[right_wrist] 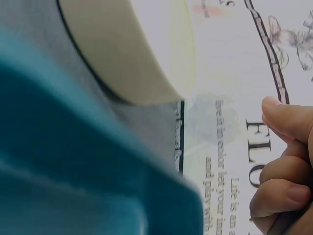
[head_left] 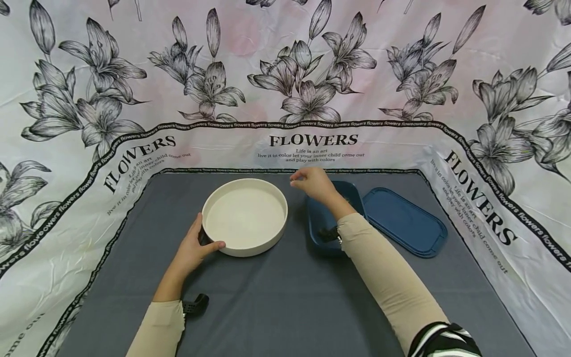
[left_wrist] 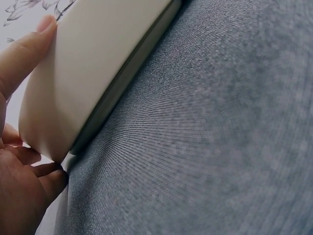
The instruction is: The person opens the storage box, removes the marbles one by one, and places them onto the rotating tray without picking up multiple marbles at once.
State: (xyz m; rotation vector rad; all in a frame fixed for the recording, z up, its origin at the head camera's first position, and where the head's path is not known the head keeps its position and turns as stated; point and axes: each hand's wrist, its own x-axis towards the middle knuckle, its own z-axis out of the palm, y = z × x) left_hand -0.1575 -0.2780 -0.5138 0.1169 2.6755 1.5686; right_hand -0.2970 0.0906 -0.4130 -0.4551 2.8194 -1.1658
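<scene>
A round, cream-coloured shallow dish (head_left: 245,214) with a raised rim sits on the grey cloth, bare inside. My left hand (head_left: 192,253) grips its left side, thumb over the near rim and fingers round the outer wall; the left wrist view shows fingertips low against the dish (left_wrist: 73,78). Above the far edge of a blue rectangular container (head_left: 315,225), my right hand (head_left: 314,185) hangs with curled fingers, thumb and forefinger close together. No object shows between them in the right wrist view. My right forearm hides much of the container's inside.
A blue lid (head_left: 406,221) lies flat to the right of the container. The grey cloth (head_left: 276,307) is bordered by a white flower-printed cloth (head_left: 312,148) at the back and sides. Dark wrist devices, such as the left one (head_left: 196,305), jut from both wrists.
</scene>
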